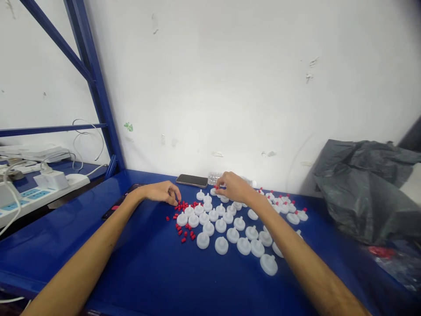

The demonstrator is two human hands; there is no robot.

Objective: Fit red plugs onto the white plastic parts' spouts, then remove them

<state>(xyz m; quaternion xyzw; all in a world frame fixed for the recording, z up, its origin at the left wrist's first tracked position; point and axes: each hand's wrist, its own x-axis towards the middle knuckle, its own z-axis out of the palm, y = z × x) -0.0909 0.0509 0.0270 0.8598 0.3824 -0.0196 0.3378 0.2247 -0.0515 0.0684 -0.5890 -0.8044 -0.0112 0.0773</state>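
Several red caps beside left fingers.

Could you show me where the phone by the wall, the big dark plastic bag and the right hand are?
Phone [191, 180]: head view, middle of its dark screen.
Plastic bag [360, 184]: head view, crumpled front side.
Right hand [235, 186]: head view, back of the hand.

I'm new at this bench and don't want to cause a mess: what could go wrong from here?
The right forearm crosses the white pieces and might knock some over. The loose red caps near the left hand could scatter if brushed. The right hand is close to the bottle and may nudge it.
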